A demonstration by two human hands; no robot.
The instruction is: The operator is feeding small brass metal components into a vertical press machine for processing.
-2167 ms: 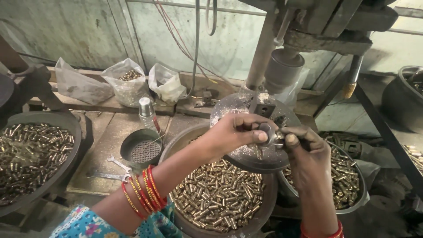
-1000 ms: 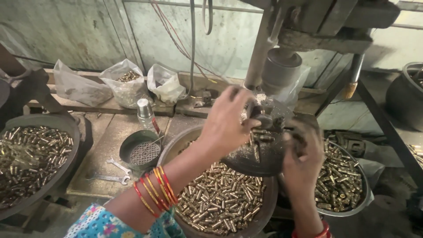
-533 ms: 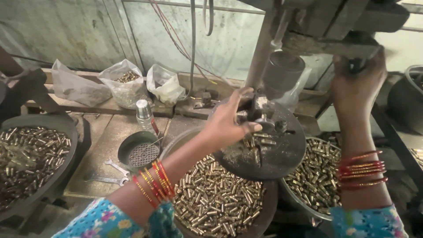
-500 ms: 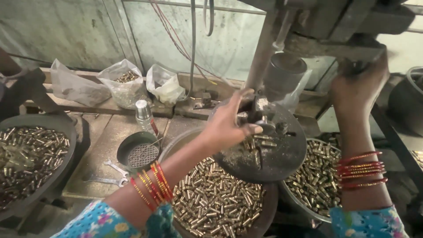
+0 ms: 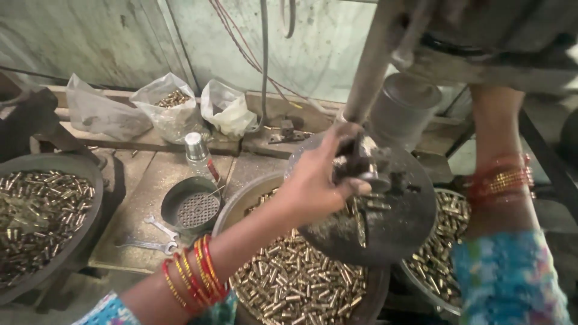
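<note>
My left hand (image 5: 319, 186) is closed around a small dark metal fixture (image 5: 361, 165) that sits on the round, grimy machine table (image 5: 391, 232). Red and gold bangles ring that wrist. The grey machine column (image 5: 373, 66) rises just behind the fixture. My right forearm (image 5: 500, 186), also with bangles, reaches straight up at the right. Its hand is hidden behind the machine head (image 5: 481, 42). Under the table stands a wide basin (image 5: 247, 204) heaped with brass casings (image 5: 301, 283).
A second basin of casings (image 5: 442, 241) sits lower right and a large dark pan of casings (image 5: 36, 210) at left. A small strainer bowl (image 5: 192, 207), a bottle (image 5: 198, 156), two wrenches (image 5: 150, 235) and plastic bags (image 5: 171, 108) lie on the bench.
My right hand left the fixture and rose to the machine head, out of sight. My left hand stayed on the fixture. The view has tilted and moved closer.
</note>
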